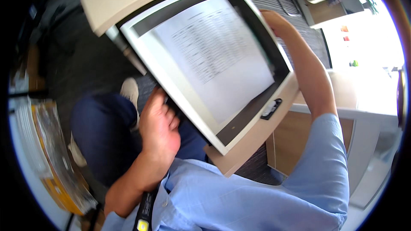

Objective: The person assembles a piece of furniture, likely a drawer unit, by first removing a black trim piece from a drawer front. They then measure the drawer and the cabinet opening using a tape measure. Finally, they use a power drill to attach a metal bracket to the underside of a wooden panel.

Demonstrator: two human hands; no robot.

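Currently, pale wood-topped cabinet [141, 1]: at the far end of the white-rimmed, dark-floored rectangular drawer [175, 87].
Drawer: open, in front of the person.
Printed white paper sheet [218, 53]: inside the drawer.
Left hand [159, 124]: at the drawer's left side, fingers curled; cannot tell whether they grasp it.
Right hand [276, 22]: at the drawer's right side, fingers hidden; grip cannot be told.
Black-edged oblong fitting [272, 108]: on the drawer's wooden front [247, 139].

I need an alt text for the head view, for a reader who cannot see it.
An open, white-rimmed drawer with a printed sheet inside juts from a pale wooden cabinet. A person in a light blue shirt has the left hand at one side and the right hand, partly hidden, at the opposite side.
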